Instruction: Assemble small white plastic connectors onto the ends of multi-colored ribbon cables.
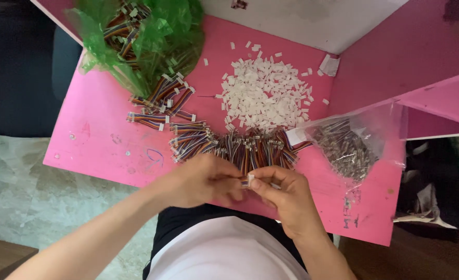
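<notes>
Fingers of both the left hand (203,181) and right hand (284,194) pinch one small white connector (249,180) between them, wire bundles (240,148) lying just beyond.

pink table (99,129), white connectors (263,91)

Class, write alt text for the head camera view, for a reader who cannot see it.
Two bare hands, left hand and right hand, meet over a pink table, pinching a small white connector between their fingertips. Behind them lie bundles of multicoloured wires, a pile of white connectors, a green bag of wires and a clear bag.
</notes>
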